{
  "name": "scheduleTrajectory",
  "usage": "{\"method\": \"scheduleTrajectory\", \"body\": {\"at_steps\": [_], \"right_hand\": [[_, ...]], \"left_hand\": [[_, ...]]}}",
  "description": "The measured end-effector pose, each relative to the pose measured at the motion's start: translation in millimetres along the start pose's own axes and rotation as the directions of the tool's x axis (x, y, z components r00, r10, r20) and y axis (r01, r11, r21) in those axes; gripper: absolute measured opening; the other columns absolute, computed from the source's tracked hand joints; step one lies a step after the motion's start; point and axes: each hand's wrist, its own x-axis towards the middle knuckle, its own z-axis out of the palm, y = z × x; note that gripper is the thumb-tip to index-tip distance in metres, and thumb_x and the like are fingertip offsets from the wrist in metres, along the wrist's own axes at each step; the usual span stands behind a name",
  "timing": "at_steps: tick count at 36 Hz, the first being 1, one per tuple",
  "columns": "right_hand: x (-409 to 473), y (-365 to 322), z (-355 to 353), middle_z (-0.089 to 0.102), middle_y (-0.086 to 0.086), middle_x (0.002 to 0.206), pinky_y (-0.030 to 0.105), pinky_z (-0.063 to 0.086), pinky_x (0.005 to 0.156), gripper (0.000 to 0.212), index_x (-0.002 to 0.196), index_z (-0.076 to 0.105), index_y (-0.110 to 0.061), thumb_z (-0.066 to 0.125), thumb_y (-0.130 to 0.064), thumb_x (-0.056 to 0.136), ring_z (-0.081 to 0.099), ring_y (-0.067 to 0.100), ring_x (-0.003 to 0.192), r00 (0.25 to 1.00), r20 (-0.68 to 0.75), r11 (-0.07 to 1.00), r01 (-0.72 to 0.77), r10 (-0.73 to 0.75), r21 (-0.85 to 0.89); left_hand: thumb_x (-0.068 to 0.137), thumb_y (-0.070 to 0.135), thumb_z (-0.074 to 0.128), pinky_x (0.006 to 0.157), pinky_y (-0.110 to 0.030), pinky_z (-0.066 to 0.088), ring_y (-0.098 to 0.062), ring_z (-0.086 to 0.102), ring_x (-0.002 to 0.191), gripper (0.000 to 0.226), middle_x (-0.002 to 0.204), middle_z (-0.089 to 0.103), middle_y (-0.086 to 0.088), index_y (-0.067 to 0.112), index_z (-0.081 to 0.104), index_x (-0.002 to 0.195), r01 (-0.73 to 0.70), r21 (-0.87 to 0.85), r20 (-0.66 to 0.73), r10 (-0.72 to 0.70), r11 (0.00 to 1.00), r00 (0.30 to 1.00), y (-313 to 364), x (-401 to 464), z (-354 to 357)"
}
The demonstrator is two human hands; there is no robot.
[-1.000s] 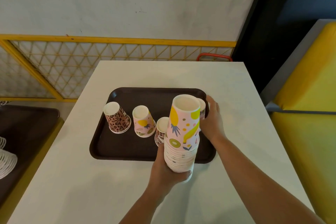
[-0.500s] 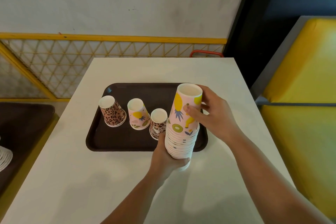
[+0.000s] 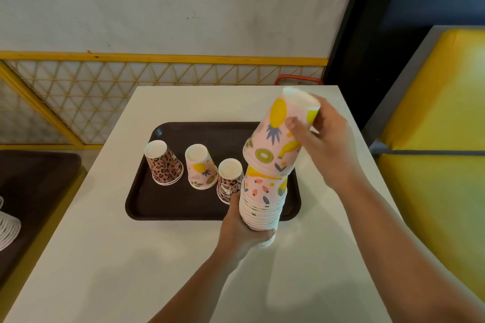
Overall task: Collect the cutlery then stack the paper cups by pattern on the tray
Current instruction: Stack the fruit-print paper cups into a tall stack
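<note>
My left hand (image 3: pixel 242 233) grips the base of a tall upside-down stack of pink fruit-pattern cups (image 3: pixel 262 204), held above the near edge of the dark brown tray (image 3: pixel 168 204). My right hand (image 3: pixel 325 147) holds the top fruit cup (image 3: pixel 280 136), lifted and tilted off the stack. On the tray stand three upside-down cups or short stacks: a leopard-print stack (image 3: pixel 164 162) at the left, a fruit-pattern cup (image 3: pixel 200 169) in the middle, and a brown leopard cup (image 3: pixel 229 181) partly hidden by the big stack.
The tray lies on a white table (image 3: pixel 131 270). A yellow lattice railing (image 3: pixel 105 94) runs behind it. A yellow bench seat (image 3: pixel 433 165) is to the right. At the left is a second dark tray (image 3: pixel 34 191) with white objects (image 3: pixel 8 228).
My right hand moved from behind the stack onto its top cup, then pulled that cup up and tilted it. The view has moved closer to the tray.
</note>
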Motion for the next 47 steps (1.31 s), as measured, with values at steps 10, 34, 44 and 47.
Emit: {"method": "scheduleTrajectory", "body": {"at_steps": [10, 34, 44, 47], "right_hand": [[47.6, 38.0, 1.3, 0.061, -0.008, 0.105, 0.015, 0.053, 0.072, 0.036, 0.119, 0.051, -0.016, 0.064, -0.023, 0.085, 0.061, 0.006, 0.098, 0.95, -0.31, 1.0, -0.022, 0.027, 0.02], [-0.8, 67.0, 19.1, 0.059, -0.016, 0.11, 0.0, 0.04, 0.077, 0.037, 0.124, 0.051, -0.017, 0.052, -0.035, 0.092, 0.053, -0.02, 0.096, 0.995, -0.087, 0.992, -0.057, 0.047, -0.114], [-21.0, 25.5, 13.0, 0.059, -0.015, 0.107, 0.008, 0.048, 0.079, 0.055, 0.124, 0.049, -0.024, 0.072, -0.033, 0.075, 0.057, 0.001, 0.098, 0.969, 0.218, 0.974, -0.069, 0.117, -0.216], [-22.3, 24.0, 10.6, 0.059, -0.015, 0.104, 0.002, 0.045, 0.074, 0.05, 0.121, 0.051, -0.023, 0.072, -0.031, 0.075, 0.057, 0.001, 0.094, 0.978, 0.182, 0.977, -0.067, 0.105, -0.2]], "left_hand": [[0.04, 0.033, 0.086, 0.093, -0.044, 0.053, -0.009, 0.063, 0.108, 0.096, 0.116, 0.067, 0.012, 0.038, 0.044, 0.126, -0.001, -0.02, -0.037, 0.001, 1.0, 0.999, -3.9, 0.4, -5.1], [0.043, 0.03, 0.086, 0.092, -0.036, 0.053, -0.011, 0.062, 0.111, 0.096, 0.119, 0.065, 0.008, 0.035, 0.043, 0.128, -0.022, -0.057, 0.002, 0.022, 0.998, 1.0, 1.5, 2.6, -4.7], [0.043, 0.026, 0.086, 0.094, -0.043, 0.053, -0.008, 0.062, 0.109, 0.092, 0.117, 0.066, 0.012, 0.046, 0.044, 0.122, -0.032, -0.04, 0.024, 0.033, 0.999, 0.999, 4.6, 3.2, 4.6], [0.041, 0.028, 0.085, 0.093, -0.044, 0.053, -0.007, 0.062, 0.107, 0.09, 0.115, 0.066, 0.011, 0.047, 0.044, 0.119, -0.042, -0.043, 0.022, 0.043, 0.998, 0.999, 6.0, 1.9, 6.4]]}}
